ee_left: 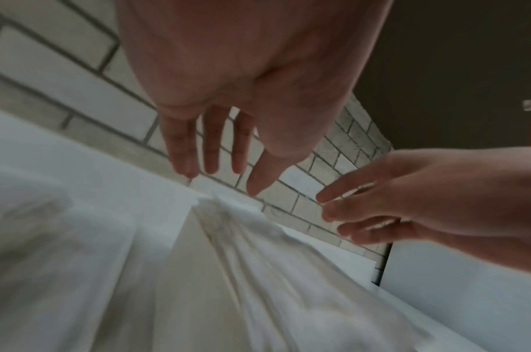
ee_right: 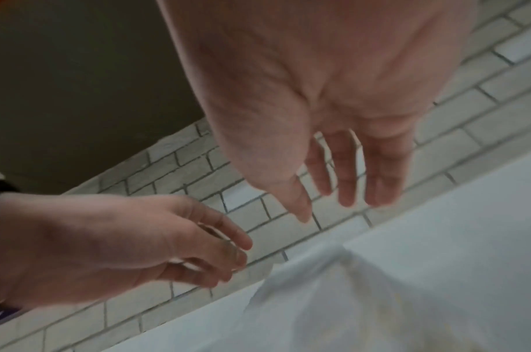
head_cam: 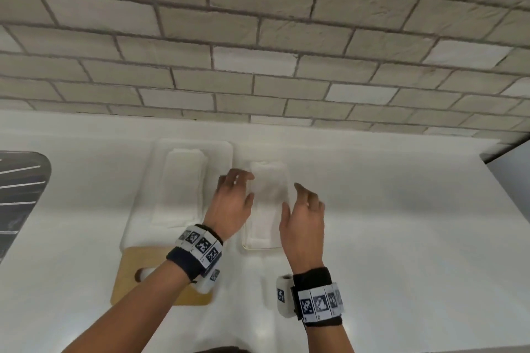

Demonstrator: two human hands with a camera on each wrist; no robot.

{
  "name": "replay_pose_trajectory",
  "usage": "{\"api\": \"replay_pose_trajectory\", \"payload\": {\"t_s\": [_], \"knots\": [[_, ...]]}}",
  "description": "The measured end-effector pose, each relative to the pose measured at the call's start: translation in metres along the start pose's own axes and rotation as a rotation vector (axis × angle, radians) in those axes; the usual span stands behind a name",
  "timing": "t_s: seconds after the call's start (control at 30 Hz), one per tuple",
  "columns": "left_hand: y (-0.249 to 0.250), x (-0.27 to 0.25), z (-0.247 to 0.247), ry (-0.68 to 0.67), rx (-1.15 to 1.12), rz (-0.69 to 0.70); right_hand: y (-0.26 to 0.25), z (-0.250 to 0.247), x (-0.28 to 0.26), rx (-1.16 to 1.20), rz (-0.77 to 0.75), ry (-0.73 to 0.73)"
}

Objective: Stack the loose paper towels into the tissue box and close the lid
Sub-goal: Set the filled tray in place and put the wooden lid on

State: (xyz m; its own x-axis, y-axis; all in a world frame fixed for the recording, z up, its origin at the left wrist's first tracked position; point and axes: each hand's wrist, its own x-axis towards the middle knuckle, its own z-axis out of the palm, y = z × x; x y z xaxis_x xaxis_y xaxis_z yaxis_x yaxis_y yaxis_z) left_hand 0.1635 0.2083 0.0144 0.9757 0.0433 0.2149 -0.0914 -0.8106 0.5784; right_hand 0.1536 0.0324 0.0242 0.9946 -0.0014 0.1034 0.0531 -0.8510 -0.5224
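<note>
Two hands of mine hover over the loose paper towels (head_cam: 268,203), one on each flank; my left hand (head_cam: 233,203) is on their left edge and my right hand (head_cam: 304,215) on their right, and neither is clearly nearer. The towels lie as a long white stack on the white counter (head_cam: 401,238), their long axis running away from me toward the brick wall (head_cam: 258,37); so my palms face each other across the short width, which is the span I judge the coming squeeze must close.

Just left of the stack sits the tissue box (head_cam: 143,200), open, with a pad of towels already lying inside it and running the same way; its wooden lid (head_cam: 129,275) pokes out at the box's near end, partly under my left wrist, so it is not yet on.

Both wrists are raised above the stack, fingers pointing forward and slightly down; in the wrist views my left fingers (ee_left: 210,143) are straight and a little apart, my right fingers (ee_right: 345,171) likewise loose and parted. Neither hand pinches or holds anything; whether any fingertip touches the paper I cannot tell, the frames being blurred.

Lifting the stack will mean carrying it left, toward the box, keeping its long axis as it lies.
</note>
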Motion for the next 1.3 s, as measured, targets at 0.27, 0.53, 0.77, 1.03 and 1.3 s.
{"api": "replay_pose_trajectory", "payload": {"t_s": [0.27,0.53,0.77,1.03,1.3], "knots": [[-0.003,0.071,0.027,-0.696,0.250,0.211,0.005,0.023,-0.001,-0.132,-0.236,-0.470],[-0.009,0.091,0.052,-0.744,0.423,0.305,0.011,0.034,-0.002,-0.219,-0.223,-0.607],[-0.010,0.086,0.041,-0.679,0.198,0.185,-0.012,0.048,-0.002,-0.312,-0.193,-0.557],[-0.089,0.006,-0.046,-0.174,0.028,0.111,-0.021,0.020,-0.021,-0.228,-0.173,-0.332],[-0.190,-0.023,-0.075,-0.595,0.390,0.065,-0.047,0.046,-0.010,-0.124,-0.145,-0.070]]}}
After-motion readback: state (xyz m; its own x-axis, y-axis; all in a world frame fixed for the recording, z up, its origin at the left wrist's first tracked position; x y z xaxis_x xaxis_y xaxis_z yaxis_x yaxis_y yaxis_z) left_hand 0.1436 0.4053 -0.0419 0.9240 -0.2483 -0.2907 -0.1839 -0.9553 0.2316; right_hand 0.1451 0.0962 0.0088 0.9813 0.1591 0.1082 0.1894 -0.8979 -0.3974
